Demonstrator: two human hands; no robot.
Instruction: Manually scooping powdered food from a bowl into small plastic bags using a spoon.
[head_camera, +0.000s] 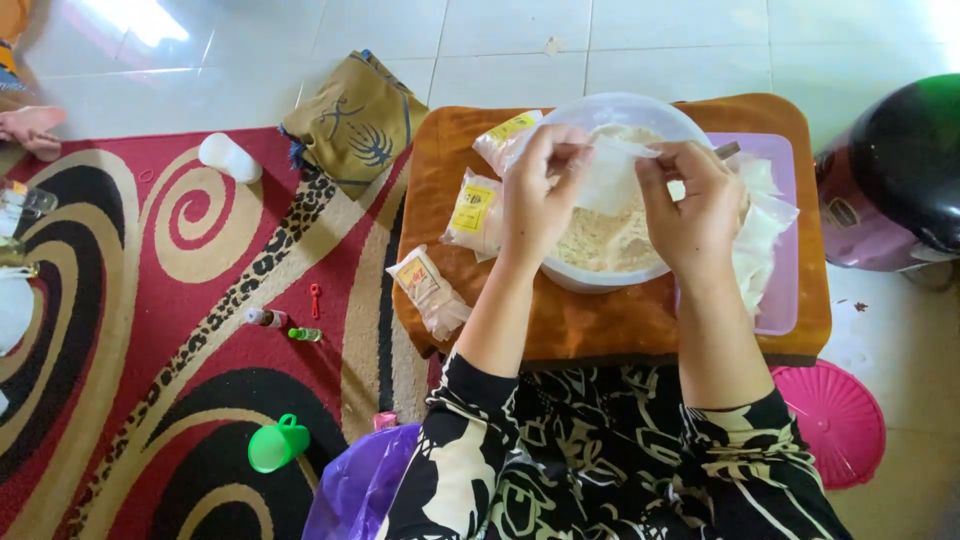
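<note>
My left hand (540, 190) and my right hand (690, 205) both pinch a small clear plastic packet (612, 172), held above a large translucent white bowl (610, 110) of pale flour. The bowl stands on a low orange-brown table (600, 320). Three sealed packets lie on the table to the left of the bowl: one with a yellow label at the rim (505, 135), one below it (472, 212), and one at the table's left edge (430, 292). Crumpled clear plastic bags (760, 230) lie right of the bowl on a lilac tray (780, 290).
A patterned red rug (150, 300) lies to the left with a green cup (275, 445), small bottles (268, 318), a white bottle (230, 157) and a brown cloth bag (358, 122). Right: a pink lid (838, 420) and a black-and-pink helmet (890, 180). Someone's foot (30, 125) shows far left.
</note>
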